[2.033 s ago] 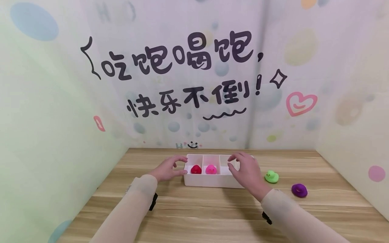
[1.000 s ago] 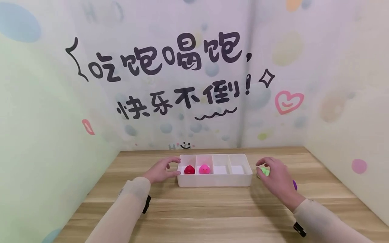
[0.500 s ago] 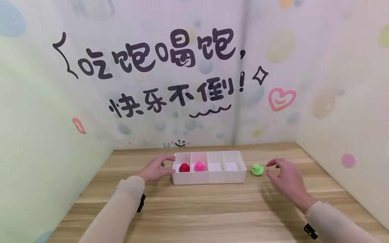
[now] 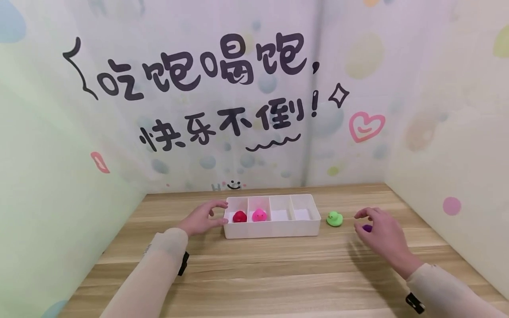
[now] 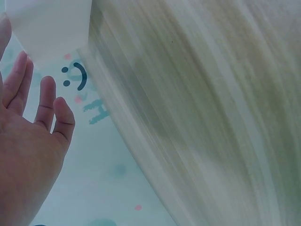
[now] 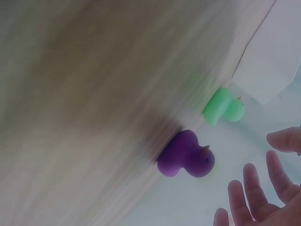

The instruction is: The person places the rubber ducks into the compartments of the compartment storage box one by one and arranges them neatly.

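One red duck [image 4: 240, 217] and one pink duck [image 4: 260, 215] sit in the box [image 4: 272, 230], which the loosely spread left hand [image 4: 202, 218] touches, perhaps to steady it; the right hand [image 4: 385, 233], parted, holding nothing, hovers by the purple duck [image 6: 183, 151] on the table [image 4: 278, 274].

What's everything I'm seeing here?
Table: one, brown, lower middle
Box: one, white, on table
Red toy: one, red, leftmost compartment
Pink toy: one, pink, next compartment
Green duck: one, green, right of box
Purple duck: one, purple, right of green duck
Walls: three, pale, around table
Lettering: two rows, dark, behind box
Sleeves: two, cream, both arms
Wrist gear: two, black, at cuffs
Left hand: one, bare, at box
Right hand: one, bare, near purple duck
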Action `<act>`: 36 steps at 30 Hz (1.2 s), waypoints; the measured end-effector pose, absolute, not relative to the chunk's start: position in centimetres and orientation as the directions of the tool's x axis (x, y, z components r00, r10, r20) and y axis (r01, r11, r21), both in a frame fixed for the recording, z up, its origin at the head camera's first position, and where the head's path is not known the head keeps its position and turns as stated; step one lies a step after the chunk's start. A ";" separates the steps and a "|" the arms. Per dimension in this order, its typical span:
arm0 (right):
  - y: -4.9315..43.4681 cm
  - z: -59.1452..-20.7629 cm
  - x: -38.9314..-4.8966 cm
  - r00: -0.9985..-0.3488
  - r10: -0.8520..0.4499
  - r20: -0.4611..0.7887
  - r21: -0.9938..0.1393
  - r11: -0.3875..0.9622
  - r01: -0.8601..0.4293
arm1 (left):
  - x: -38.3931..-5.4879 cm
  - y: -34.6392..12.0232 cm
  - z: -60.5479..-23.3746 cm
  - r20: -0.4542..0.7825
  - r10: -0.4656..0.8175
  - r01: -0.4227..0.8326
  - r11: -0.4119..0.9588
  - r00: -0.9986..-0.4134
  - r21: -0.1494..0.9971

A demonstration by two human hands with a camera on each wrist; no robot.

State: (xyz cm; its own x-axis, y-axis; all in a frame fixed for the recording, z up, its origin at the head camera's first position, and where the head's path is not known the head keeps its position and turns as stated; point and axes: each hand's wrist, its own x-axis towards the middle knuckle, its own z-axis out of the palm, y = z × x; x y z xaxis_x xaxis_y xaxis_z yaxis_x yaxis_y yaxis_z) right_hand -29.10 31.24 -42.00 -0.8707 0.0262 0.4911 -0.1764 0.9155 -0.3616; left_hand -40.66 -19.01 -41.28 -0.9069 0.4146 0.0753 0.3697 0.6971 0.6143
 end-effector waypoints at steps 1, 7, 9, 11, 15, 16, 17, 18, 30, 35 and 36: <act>31.3 -42.1 -29.1 -0.872 0.024 0.488 -0.353 0.920 -0.172 | -40.6 -19.0 -41.3 0.074 0.412 0.366 0.696 -0.908 0.618; 32.1 -42.3 -29.0 -0.897 0.030 0.441 -0.337 0.932 -0.135 | -40.7 -19.2 -41.3 0.075 0.415 0.368 0.692 -0.907 0.621; 32.4 -42.3 -29.0 -0.903 0.032 0.429 -0.337 0.933 -0.127 | -40.8 -19.2 -41.3 0.074 0.415 0.368 0.694 -0.907 0.619; 32.6 -42.2 -29.0 -0.909 0.031 0.416 -0.335 0.934 -0.122 | -40.8 -19.2 -41.2 0.071 0.413 0.366 0.697 -0.908 0.617; 33.1 -42.0 -28.9 -0.925 0.035 0.378 -0.335 0.937 -0.102 | -40.7 -19.3 -41.2 0.072 0.414 0.366 0.696 -0.908 0.617; 33.3 -42.0 -28.9 -0.929 0.037 0.368 -0.336 0.937 -0.096 | -40.7 -19.3 -41.2 0.073 0.417 0.370 0.696 -0.906 0.616; 33.5 -42.0 -28.9 -0.933 0.040 0.358 -0.337 0.937 -0.089 | -40.7 -19.2 -41.2 0.073 0.417 0.370 0.694 -0.906 0.617; 33.8 -42.0 -28.9 -0.935 0.042 0.351 -0.337 0.938 -0.084 | -40.7 -19.2 -41.2 0.074 0.419 0.372 0.694 -0.905 0.616; 35.5 -43.0 -29.1 -0.941 0.028 0.338 -0.305 0.949 -0.082 | -40.5 -19.1 -41.0 0.083 0.425 0.382 0.689 -0.901 0.617; 35.6 -43.0 -29.1 -0.942 0.018 0.336 -0.301 0.950 -0.089 | -40.6 -19.1 -41.1 0.087 0.425 0.383 0.685 -0.901 0.619; 35.6 -43.0 -29.1 -0.941 0.017 0.337 -0.299 0.950 -0.090 | -40.6 -19.1 -41.2 0.086 0.426 0.384 0.686 -0.901 0.618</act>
